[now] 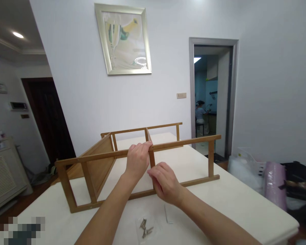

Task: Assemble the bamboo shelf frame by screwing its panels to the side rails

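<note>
A wooden shelf frame (pixel 186 140) lies on its side on the white table (pixel 209 204). My left hand (pixel 137 159) is closed over its upper rail, right beside the middle joint. Just below and to the right, my right hand (pixel 166 183) is curled with its fingers pinched together in front of the middle crosspiece (pixel 152 157). What those fingers hold, if anything, is hidden. Several screws (pixel 143 224) lie on a clear plastic bag near the table's front edge. An L-shaped hex key (pixel 169 222) rests beside them, below my right hand.
A wooden panel (pixel 100 163) joins the two side frames at the left. Plastic-wrapped items and a pink roll (pixel 275 183) stand on the floor to the right. Beyond the doorway (pixel 191 85), a person (pixel 200 114) sits in another room. A white cabinet (pixel 5 173) is at far left.
</note>
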### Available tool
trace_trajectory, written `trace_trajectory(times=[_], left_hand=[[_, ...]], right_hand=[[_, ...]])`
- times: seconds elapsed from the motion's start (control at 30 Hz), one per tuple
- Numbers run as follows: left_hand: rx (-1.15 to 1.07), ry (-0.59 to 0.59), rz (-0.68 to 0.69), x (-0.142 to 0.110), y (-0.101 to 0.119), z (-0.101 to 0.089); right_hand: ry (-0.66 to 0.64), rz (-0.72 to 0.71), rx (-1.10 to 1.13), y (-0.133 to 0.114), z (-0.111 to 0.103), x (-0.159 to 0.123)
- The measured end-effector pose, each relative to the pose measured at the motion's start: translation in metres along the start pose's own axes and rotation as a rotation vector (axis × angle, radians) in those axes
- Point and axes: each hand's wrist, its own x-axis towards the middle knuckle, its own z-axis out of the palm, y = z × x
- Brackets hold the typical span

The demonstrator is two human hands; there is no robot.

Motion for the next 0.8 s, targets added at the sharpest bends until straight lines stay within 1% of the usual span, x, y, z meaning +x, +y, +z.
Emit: trace_trajectory(times=[0.03,0.07,0.17,0.2,0.27,0.33,0.5,0.6,0.7,0.8], left_hand=[[0.004,-0.003,0.002,0.0,0.0,0.0],[0.005,-0.006,0.003,0.0,0.0,0.0],[0.003,-0.005,0.005,0.0,0.0,0.0],[0.004,-0.001,0.007,0.0,0.0,0.0],[0.007,0.009,0.009,-0.001,-0.001,0.001],[0.011,0.016,0.007,-0.001,-0.001,0.002],[0.011,0.019,-0.002,-0.002,-0.001,0.004],[0.011,0.024,0.004,-0.001,-0.001,0.003],[0.015,0.042,0.019,-0.001,-0.001,0.001],[0.02,0.058,0.028,-0.001,0.0,0.001]], right_hand=[[-0.11,0.034,0.064,-0.005,0.0,-0.01],[-0.216,0.105,0.128,-0.009,0.0,-0.02],[-0.528,0.421,0.327,-0.011,0.0,-0.039],[-0.612,0.503,0.386,-0.011,-0.001,-0.041],[-0.72,0.586,0.48,-0.011,-0.001,-0.041],[-0.759,0.593,0.507,-0.014,0.0,-0.037],[-0.845,0.539,0.437,-0.019,0.004,-0.038],[-0.813,0.54,0.426,-0.016,0.003,-0.04],[-0.741,0.597,0.389,-0.01,-0.001,-0.037],[-0.736,0.627,0.382,-0.008,-0.004,-0.031]])
